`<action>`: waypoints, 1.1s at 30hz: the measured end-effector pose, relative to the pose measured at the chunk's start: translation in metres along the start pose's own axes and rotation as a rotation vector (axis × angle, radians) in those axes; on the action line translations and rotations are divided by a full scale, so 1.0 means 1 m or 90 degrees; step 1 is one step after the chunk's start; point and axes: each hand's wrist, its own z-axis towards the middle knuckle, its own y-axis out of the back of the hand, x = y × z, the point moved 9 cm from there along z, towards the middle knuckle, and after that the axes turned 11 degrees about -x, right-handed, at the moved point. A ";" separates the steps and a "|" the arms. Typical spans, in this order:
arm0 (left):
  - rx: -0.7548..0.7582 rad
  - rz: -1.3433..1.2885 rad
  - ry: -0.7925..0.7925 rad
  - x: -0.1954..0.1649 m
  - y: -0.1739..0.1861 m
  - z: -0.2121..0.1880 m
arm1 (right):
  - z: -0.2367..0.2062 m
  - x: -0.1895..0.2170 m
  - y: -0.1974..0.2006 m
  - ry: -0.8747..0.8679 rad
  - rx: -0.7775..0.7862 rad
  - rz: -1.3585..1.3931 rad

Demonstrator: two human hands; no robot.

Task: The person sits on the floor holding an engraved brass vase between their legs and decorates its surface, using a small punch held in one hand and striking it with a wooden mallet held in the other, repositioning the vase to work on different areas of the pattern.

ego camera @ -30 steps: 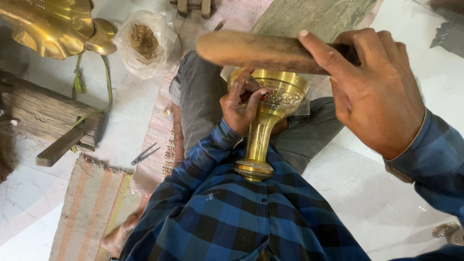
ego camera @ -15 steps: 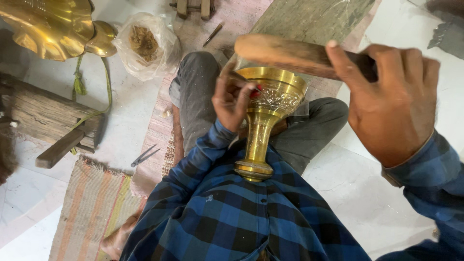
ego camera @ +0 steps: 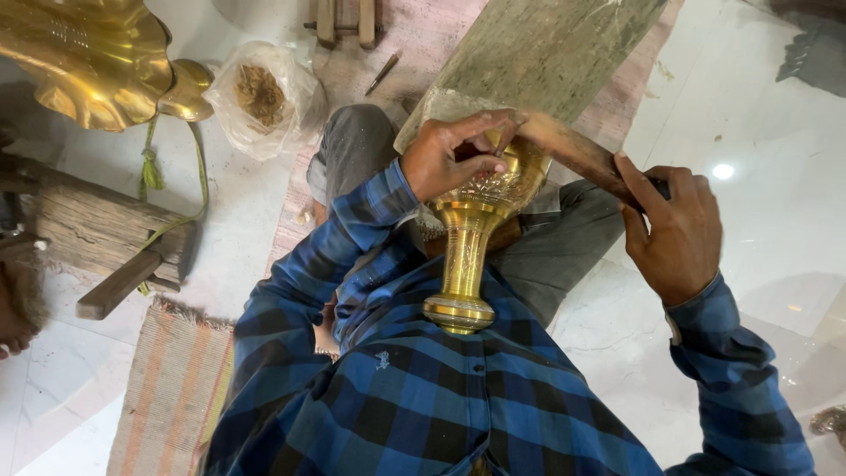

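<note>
The left hand [ego camera: 454, 154] curls over the rim of a brass goblet [ego camera: 476, 229], fingers bent in a narrow pinch at the bowl's edge; whether a small tool sits between the fingertips I cannot tell, since the fingers hide that spot. The right hand [ego camera: 674, 234] is closed around the dark handle end of a wooden mallet [ego camera: 573, 150], thumb laid along the top. The mallet's far end reaches the goblet's rim, right by the left fingers.

The goblet lies tilted in the person's lap, bowl away from the body and round foot close against the blue checked shirt [ego camera: 423, 388]. Its bowl carries fine engraved patterns, and the stem is smooth and bright. The person sits with grey trousers [ego camera: 564, 256] folded beneath the goblet.

Just beyond the bowl a broad, worn wooden plank [ego camera: 546, 53] runs away at an angle over a pinkish mat [ego camera: 423, 35]. A thin metal punch [ego camera: 382, 74] lies on that mat. To the left, a clear plastic bag [ego camera: 264, 97] of brown material sits on the pale floor, near a large brass piece with a scalloped edge [ego camera: 79, 53]. A rough wooden block [ego camera: 97, 234] rests further left, with a green cord [ego camera: 189, 176] trailing over it. A striped rug [ego camera: 172, 388] lies beside the left sleeve.
</note>
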 end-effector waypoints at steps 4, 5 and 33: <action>0.006 0.060 -0.016 -0.004 0.000 -0.005 | 0.003 0.004 0.006 0.058 0.030 -0.126; 0.002 0.063 -0.008 -0.004 0.000 -0.006 | 0.006 0.006 0.011 0.061 0.014 -0.140; -0.037 0.085 -0.020 -0.012 0.000 -0.005 | 0.065 0.047 0.082 0.164 -0.112 -0.070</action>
